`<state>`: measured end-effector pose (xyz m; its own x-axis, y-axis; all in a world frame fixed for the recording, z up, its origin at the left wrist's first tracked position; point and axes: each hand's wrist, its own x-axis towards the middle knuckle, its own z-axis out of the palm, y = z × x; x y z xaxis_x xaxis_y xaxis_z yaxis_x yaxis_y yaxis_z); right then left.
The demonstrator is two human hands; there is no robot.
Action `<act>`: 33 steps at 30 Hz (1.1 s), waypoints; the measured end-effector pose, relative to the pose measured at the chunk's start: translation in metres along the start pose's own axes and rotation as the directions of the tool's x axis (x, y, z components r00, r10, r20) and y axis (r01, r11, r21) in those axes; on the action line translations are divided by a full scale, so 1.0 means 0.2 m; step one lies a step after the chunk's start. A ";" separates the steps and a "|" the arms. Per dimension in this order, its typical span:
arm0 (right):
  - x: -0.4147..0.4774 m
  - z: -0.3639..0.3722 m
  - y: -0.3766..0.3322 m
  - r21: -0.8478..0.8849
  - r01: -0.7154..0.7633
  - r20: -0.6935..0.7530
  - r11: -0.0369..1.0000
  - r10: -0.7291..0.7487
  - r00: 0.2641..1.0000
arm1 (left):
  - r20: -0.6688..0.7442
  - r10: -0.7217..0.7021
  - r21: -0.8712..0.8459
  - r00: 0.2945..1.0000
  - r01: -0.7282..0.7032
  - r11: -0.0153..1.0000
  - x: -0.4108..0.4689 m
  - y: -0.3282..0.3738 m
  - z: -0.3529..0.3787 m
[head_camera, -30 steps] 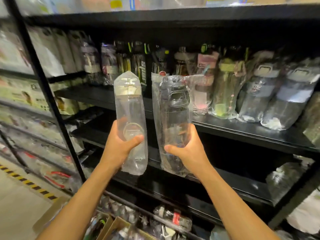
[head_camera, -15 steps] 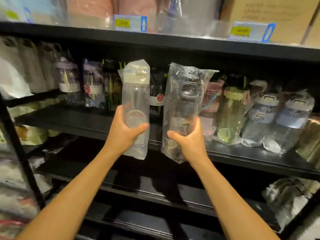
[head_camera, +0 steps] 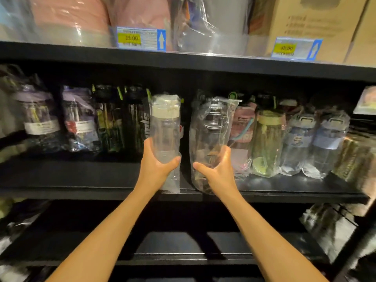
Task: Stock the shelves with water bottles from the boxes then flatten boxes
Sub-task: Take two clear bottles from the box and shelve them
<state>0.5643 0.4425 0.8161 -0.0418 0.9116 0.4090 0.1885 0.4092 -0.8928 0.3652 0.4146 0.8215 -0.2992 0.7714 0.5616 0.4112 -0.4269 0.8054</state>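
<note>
Our left hand (head_camera: 155, 169) grips a clear cream-lidded bottle in plastic wrap (head_camera: 165, 135) | our right hand (head_camera: 218, 173) grips a clear dark-lidded bagged bottle (head_camera: 211, 139) | both upright at the black shelf (head_camera: 81, 188) front edge

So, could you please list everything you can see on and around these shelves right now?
middle shelf: one, black, centre.
cream-lidded bottle: one, clear, bagged, at the middle shelf's front edge.
dark-lidded bottle: one, clear, bagged, just right of it.
shelved bottles: at least eight, purple, black, pink, green, blue, along the middle shelf.
price labels: two, yellow and blue, on the upper shelf.
cardboard box: one, brown, upper shelf, right.
left hand: one, grips the cream-lidded bottle.
right hand: one, grips the dark-lidded bottle.
</note>
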 end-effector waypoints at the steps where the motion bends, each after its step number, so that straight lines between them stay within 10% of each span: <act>1: 0.01 0.01 0.01 -0.006 0.008 0.003 1.000 -0.008 1.000 | 0.008 0.002 -0.002 1.000 -0.002 1.000 0.01 -0.01 0.01; 20: 0.04 -0.07 0.03 -0.084 -0.035 0.107 0.996 0.044 0.993 | 0.227 -0.237 0.107 0.945 0.218 0.970 0.02 -0.01 -0.11; 33: 0.07 0.02 0.04 -0.284 0.004 -0.092 0.959 -0.031 0.995 | 0.111 -0.201 0.358 0.973 0.149 0.922 0.06 -0.06 -0.06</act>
<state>0.5620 0.4580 0.8133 0.0424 0.8909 0.4523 0.4593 0.3846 -0.8007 0.3457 0.4231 0.8210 -0.2777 0.8891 0.3640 0.6429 -0.1095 0.7580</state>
